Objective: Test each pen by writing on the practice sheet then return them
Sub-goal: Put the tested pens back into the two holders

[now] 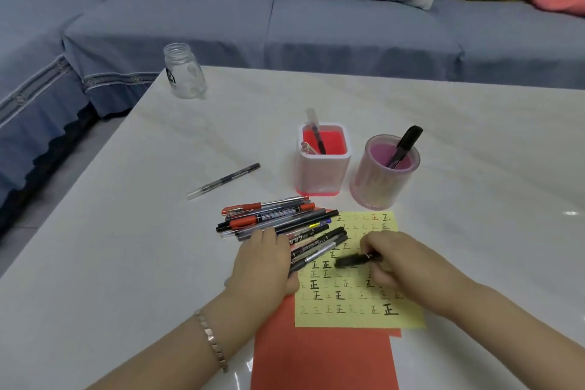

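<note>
The right hand (392, 260) is closed around one black marker (356, 260), its tip down on the yellow gridded practice sheet (351, 317), which lies on one red paper sheet (323, 361). The left hand (264, 263) rests flat, fingers loosely spread, on a pile of roughly a dozen red and black pens (281, 220) at the sheet's left edge. Beyond stand two holders: a square pink one (323, 174) with two pens, a round pink one (383, 180) with one marker. One lone pen (223, 181) and one clear glass jar (184, 71) sit further left on the white table (126, 231).

two pen holders (323, 165), one jar (185, 71)
</note>
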### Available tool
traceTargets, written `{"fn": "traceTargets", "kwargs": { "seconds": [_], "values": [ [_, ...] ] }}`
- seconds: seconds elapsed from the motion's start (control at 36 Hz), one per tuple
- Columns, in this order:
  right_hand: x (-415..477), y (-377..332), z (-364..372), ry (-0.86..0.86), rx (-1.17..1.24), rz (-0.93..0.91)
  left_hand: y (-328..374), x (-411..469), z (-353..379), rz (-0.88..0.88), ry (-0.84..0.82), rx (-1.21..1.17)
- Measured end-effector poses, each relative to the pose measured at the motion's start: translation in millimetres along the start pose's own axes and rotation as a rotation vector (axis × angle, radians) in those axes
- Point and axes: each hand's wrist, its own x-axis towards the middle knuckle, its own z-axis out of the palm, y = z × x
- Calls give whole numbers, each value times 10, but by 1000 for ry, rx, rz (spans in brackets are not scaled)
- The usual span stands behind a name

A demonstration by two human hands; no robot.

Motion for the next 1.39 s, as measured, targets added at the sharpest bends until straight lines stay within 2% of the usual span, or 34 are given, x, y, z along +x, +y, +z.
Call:
{"fn": "traceTargets", "kwargs": {
  "seconds": [0.08,0.19,0.36,0.47,0.69,0.75,0.81,0.86,1.0,1.11,1.17,1.31,1.39],
  "values": [
    [20,-116,28,33,141,39,19,14,-8,-24,-27,-6],
    [235,-266,165,75,145,-64,12,0,-8,-42,-56,-26],
    [561,-340,308,-94,-7,-109,-39,-55,-20,-42,-47,-1],
    [604,-341,302,-106,-121,-112,-125,-142,0,-20,2,-22],
    [486,-355,271,-88,-163,-129,-185,-133,3,69,41,12],
    [419,-349,177,-60,-118,-77,-196,-136,-37,98,90,-62],
    [343,-303,81,-33,-81,-26,-239,-151,-67,120,155,-257],
    [257,-224,5,19,12,30,-279,-173,-94,102,193,-464],
    [65,-112,-134,156,595,201,-273,-166,-133,2,223,-737],
    [-21,-148,-204,113,1062,385,-150,-121,-246,-42,178,-938],
    [-43,-171,-225,72,1218,432,-81,-103,-272,-60,127,-1021],
    [-73,-209,-281,57,1391,429,32,-62,-292,-85,71,-1195],
    [-76,-238,-289,133,1296,417,66,-51,-328,-83,6,-1279]
  ]
}}
